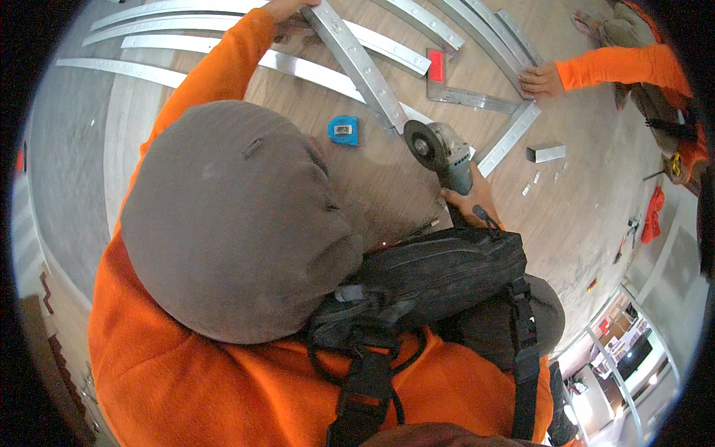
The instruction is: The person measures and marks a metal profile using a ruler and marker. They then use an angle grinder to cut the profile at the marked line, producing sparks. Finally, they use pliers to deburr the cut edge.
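Note:
My left hand, at the top edge, grips the upper end of a metal profile that slants down to the right. My right hand is wrapped round the body of an angle grinder. The grinder's cutting disc is at the lower end of that profile, close to its edge; whether they touch I cannot tell. A blue tape measure lies on the floor left of the disc. Beyond the grinder lies a metal square with a red handle.
Several long metal profiles lie across the floor. At the right, a co-worker's hand in an orange sleeve rests on other profiles. A short offcut and small scraps lie nearby. My bent knee and black bag are close below.

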Available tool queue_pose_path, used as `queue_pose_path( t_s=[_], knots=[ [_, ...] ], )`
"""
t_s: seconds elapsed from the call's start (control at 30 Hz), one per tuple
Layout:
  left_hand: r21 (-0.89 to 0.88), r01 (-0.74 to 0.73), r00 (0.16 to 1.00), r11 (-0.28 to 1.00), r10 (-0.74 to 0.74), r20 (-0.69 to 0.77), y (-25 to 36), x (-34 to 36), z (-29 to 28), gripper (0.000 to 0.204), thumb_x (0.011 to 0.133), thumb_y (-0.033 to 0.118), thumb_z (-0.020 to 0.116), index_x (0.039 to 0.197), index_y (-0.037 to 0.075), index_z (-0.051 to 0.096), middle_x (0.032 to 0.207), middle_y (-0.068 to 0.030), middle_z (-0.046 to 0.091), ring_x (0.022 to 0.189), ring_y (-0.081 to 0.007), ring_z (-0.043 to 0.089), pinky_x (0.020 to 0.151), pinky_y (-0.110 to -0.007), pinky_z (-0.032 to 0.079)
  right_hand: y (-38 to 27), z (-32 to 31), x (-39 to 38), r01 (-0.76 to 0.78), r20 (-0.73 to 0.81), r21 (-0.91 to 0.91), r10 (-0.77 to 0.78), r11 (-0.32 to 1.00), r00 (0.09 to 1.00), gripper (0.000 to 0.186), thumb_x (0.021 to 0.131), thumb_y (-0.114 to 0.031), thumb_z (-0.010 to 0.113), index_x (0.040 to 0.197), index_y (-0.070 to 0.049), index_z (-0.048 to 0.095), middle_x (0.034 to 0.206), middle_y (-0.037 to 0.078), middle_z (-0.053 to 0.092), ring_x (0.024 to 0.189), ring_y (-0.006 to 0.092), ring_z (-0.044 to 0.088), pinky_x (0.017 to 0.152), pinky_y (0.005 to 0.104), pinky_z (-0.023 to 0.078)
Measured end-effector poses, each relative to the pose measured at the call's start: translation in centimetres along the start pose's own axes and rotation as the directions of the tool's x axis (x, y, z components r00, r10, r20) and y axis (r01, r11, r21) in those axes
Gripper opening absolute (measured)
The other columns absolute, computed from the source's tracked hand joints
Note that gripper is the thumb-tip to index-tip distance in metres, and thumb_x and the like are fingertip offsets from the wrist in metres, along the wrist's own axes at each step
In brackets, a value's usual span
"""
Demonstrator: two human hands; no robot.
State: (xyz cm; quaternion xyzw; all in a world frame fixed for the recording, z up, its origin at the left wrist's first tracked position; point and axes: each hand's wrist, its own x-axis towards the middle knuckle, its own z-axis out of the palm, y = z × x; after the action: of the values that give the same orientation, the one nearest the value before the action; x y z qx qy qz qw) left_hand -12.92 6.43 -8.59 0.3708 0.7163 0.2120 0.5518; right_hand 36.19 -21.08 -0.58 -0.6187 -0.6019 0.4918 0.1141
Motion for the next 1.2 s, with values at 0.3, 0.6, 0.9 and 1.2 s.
queue_pose_path(
  t_s=[0.3, 0.6, 0.9, 1.2],
  knots=[
    [0.053, -0.058, 0.987, 0.997, 0.065, -0.145, 2.7, -2.6, 2.8, 0.042, 0.086, 0.038, 0.074, 0.085, -0.004, 0.070, 0.070, -0.0153, 0.065, 0.049, -0.0257, 0.059, 0.044, -0.043, 0.046, -0.9, -1.4, -1.4, -0.095, -0.096, -0.105, 0.085, 0.990, 0.992, 0.078, 0.070, -0.026, 0.088, 0.135, 0.001, 0.054, 0.118, 0.020, 0.070, 0.109, 0.0338, 0.068, 0.094, 0.0405, 0.052],
    [-0.141, 0.037, 0.997, 0.989, -0.047, -0.067, 1.8, -2.6, 1.2, 0.034, 0.085, 0.037, 0.069, 0.070, 0.007, 0.060, 0.060, -0.0091, 0.053, 0.041, -0.0207, 0.043, 0.036, -0.040, 0.032, -1.4, -1.1, -1.1, -0.113, -0.029, -0.115, 0.110, 0.987, 0.993, 0.077, 0.070, -0.030, 0.088, 0.133, 0.001, 0.055, 0.119, 0.022, 0.069, 0.113, 0.0351, 0.067, 0.097, 0.0402, 0.051],
    [-0.112, 0.120, 0.993, 0.987, -0.121, -0.008, 2.3, -2.2, 0.9, 0.033, 0.084, 0.035, 0.069, 0.075, 0.004, 0.061, 0.060, -0.0092, 0.053, 0.038, -0.0190, 0.039, 0.036, -0.039, 0.031, -1.4, -0.6, -0.9, -0.128, 0.037, -0.143, 0.134, 0.981, 0.990, 0.086, 0.069, -0.031, 0.089, 0.140, -0.001, 0.049, 0.120, 0.024, 0.068, 0.114, 0.0382, 0.066, 0.097, 0.0417, 0.052],
    [-0.171, 0.009, 0.998, 0.985, -0.020, -0.060, -0.1, 1.5, 0.9, 0.031, 0.082, 0.031, 0.071, 0.080, 0.001, 0.064, 0.068, -0.0116, 0.059, 0.052, -0.0241, 0.056, 0.042, -0.036, 0.045, -0.3, -0.3, -0.6, -0.111, 0.042, -0.159, 0.119, 0.981, 0.992, 0.090, 0.068, -0.033, 0.090, 0.142, -0.003, 0.048, 0.121, 0.025, 0.068, 0.114, 0.0398, 0.066, 0.097, 0.0419, 0.052]
  ],
)
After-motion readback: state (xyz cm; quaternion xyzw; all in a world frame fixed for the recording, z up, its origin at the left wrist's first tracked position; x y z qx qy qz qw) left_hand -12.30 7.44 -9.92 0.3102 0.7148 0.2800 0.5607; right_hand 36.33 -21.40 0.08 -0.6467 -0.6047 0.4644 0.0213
